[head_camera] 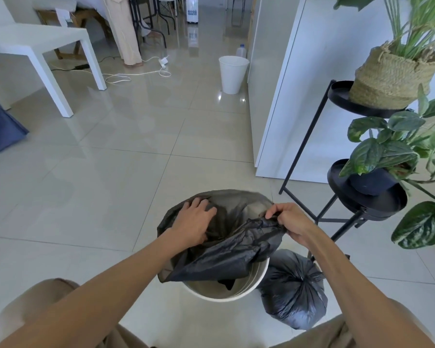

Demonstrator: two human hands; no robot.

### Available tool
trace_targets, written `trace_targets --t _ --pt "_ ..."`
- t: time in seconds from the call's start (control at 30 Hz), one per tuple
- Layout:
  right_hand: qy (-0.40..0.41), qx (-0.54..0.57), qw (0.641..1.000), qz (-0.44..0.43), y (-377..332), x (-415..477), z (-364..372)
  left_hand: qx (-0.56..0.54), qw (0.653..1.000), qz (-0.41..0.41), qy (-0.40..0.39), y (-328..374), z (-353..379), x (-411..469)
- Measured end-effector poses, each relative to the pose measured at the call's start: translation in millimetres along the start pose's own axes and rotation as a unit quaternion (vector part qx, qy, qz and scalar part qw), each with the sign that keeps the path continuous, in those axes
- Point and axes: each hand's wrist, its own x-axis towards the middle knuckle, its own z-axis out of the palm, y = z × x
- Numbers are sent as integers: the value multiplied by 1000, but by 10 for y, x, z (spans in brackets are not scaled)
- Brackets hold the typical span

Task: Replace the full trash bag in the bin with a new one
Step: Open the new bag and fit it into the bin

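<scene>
A white round bin [246, 288] stands on the tiled floor right in front of me. A new black trash bag [226, 254] is draped over its mouth, its far edge spread over the far rim. My left hand [195, 222] presses inside the bag at the left rim, its fingers curled on the plastic. At the right rim my right hand [290, 221] pinches a gathered fold of the bag's edge. The full black bag [295, 295], tied at the top, sits on the floor touching the bin's right side.
A black two-tier plant stand [337, 212] with potted plants stands close on the right. A white cabinet [284, 101] is behind it. A second white bin [232, 74] stands farther away, with a white table [35, 43] and loose cables [136, 75] at the far left.
</scene>
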Motion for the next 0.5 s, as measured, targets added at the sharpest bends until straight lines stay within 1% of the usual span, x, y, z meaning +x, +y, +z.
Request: trace_targets --t 0.07,0.1,0.17,0.2,0.23,0.3,0.33,0.37,0.4,0.43,0.5 --pt "-22 -65 998 -7 3 18 -81 5 1000 -26 -5 -129 150 25" --pt "-24 -97 995 -14 6 35 -122 2 999 -34 6 -177 192 20" --pt "-17 -141 990 -23 -19 65 -131 -22 998 -40 32 -236 244 10" --pt "1 -165 986 -31 -36 90 -99 -50 997 -43 38 -251 253 13" --pt "34 -211 975 -54 -62 102 -52 -81 995 -48 42 -260 260 16" --pt "123 -303 932 -154 -105 70 101 -112 992 -48 43 -272 270 10" --pt "158 -314 913 -209 -133 4 206 -108 993 -39 40 -270 274 -3" --pt "165 -320 900 -245 -168 -102 325 -97 994 -30 31 -265 282 -26" --pt "144 -347 890 -258 -180 -219 452 -86 996 -26 17 -249 286 -66" --pt "100 -401 878 -244 -162 -322 595 -73 997 -28 2 -235 302 -114" --pt "4 -531 831 -164 -33 -490 867 -42 998 -39 -26 -203 353 -209"
